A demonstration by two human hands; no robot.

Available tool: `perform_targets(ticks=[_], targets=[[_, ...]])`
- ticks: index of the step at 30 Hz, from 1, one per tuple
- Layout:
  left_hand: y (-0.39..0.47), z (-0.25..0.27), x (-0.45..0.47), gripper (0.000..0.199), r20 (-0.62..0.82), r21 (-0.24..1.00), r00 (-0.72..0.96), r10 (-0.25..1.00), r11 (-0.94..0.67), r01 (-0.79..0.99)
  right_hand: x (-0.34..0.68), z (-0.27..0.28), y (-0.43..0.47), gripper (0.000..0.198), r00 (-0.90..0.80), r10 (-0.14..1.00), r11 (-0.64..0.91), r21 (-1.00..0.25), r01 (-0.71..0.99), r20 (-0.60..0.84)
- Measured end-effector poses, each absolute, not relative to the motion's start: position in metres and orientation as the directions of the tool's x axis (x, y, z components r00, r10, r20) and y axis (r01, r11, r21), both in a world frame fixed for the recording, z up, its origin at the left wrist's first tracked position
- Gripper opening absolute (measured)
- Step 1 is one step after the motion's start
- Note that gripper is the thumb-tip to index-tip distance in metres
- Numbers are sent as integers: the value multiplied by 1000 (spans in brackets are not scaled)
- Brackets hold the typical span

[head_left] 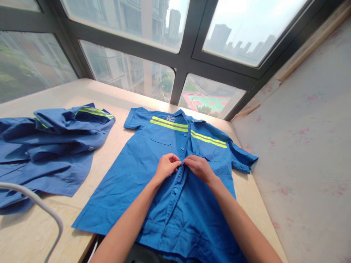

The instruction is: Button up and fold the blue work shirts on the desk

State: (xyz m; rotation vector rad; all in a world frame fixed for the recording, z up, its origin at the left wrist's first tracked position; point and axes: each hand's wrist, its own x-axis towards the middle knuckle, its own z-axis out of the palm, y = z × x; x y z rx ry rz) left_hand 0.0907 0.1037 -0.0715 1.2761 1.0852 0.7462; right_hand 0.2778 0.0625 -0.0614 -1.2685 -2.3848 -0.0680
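Observation:
A blue short-sleeved work shirt with yellow-green stripes lies face up, its collar toward the window. My left hand and my right hand meet at the middle of its front placket. Thumb and fingers of each are pinched on the fabric edge there; a button between them is too covered to make out. Above my hands, buttons show along the parted front. Another button sits lower down, below my fingers.
A second blue garment with the same stripes lies crumpled at the left. A grey cable curves over the pale tabletop near the front left. Dark-framed windows stand behind, and a flowered wall bounds the right side.

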Motion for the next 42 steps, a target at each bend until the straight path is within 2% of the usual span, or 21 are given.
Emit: perform_targets(ticks=[5, 12, 19, 27, 33, 37, 42], targets=[[106, -70, 89, 14, -234, 971, 363, 902, 232, 51, 279, -78, 58, 27, -425, 702, 622, -201, 757, 572], [103, -67, 89, 15, -238, 971, 367, 900, 235, 51, 281, -92, 56, 31, -328, 690, 623, -298, 723, 645], [103, -68, 90, 20, -256, 966, 371, 893, 254, 54, 281, -92, 59, 32, -340, 703, 628, -321, 709, 625], [104, -64, 89, 17, -299, 949, 394, 869, 315, 26, 277, -90, 60, 35, -391, 683, 635, -237, 735, 616], [102, -64, 90, 12, -324, 938, 384, 864, 348, 9, 276, -92, 61, 32, -389, 719, 604, -241, 760, 576], [101, -67, 89, 10, -292, 948, 375, 880, 318, -6, 276, -92, 61, 32, -395, 727, 597, -233, 768, 562], [98, -72, 88, 15, -212, 977, 347, 914, 204, 58, 276, -92, 61, 33, -414, 734, 596, -219, 772, 538]])
